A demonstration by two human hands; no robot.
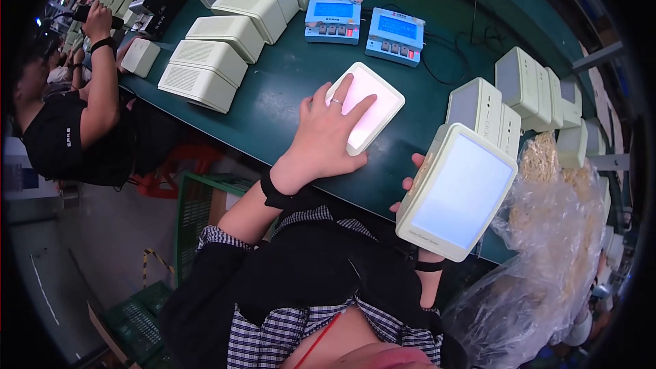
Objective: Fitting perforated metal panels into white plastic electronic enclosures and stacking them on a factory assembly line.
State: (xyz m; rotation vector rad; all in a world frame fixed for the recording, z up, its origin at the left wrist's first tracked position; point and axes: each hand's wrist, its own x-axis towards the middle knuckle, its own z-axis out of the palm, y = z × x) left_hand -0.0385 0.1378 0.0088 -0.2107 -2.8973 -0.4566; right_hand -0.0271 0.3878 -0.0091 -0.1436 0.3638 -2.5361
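Note:
My left hand lies with spread fingers across a cream box speaker on the green table. The speaker's face glows pinkish white. Two fingers rest on the lit panel, with the thumb near its lower edge. Closer to me, my right hand grips a second box speaker, tilted up off the table. Its bluish-white lit panel faces up toward me. Most of the right hand is hidden behind it; fingertips show along its left side. Black bands circle both wrists.
Rows of cream speakers with grilles stand at the left back. Two blue testers with lit displays sit beyond my left hand. More speakers line the right, beside a clear plastic bag. Another person sits left; a green crate is below.

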